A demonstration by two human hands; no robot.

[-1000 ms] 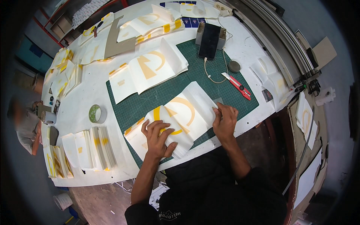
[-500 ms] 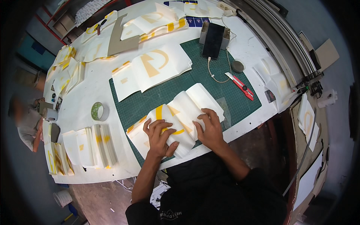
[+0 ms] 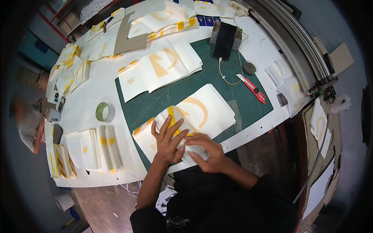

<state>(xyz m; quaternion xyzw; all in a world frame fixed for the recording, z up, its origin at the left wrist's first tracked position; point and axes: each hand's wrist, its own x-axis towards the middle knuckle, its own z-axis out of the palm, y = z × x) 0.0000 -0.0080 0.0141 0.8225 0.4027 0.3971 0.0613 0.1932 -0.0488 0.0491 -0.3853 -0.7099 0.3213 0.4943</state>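
On the near part of a green cutting mat [image 3: 178,90] lies a stack of white printed paper sheets [image 3: 218,101] with orange and yellow shapes, its left part folded over. My left hand [image 3: 168,141] rests on the folded part, fingers spread across a yellow band. Close beside it, my right hand [image 3: 208,153] curls its fingers and thumb around the near edge of the fold. What lies under the palms is hidden. Farther back on the mat is a similar stack of sheets [image 3: 159,68], opened flat.
A red utility knife [image 3: 252,89] lies at the mat's right, near a phone [image 3: 224,40] propped up with a cable. A tape roll [image 3: 104,112] and folded paper bundles [image 3: 95,149] stand at left. A grey L-shaped board [image 3: 130,42] lies behind. Another person [image 3: 29,124] is at far left.
My right hand has moved left from the sheets' middle to beside my left hand. The right part of the top sheet now lies flatter, showing its orange curve. My left fingers have spread.
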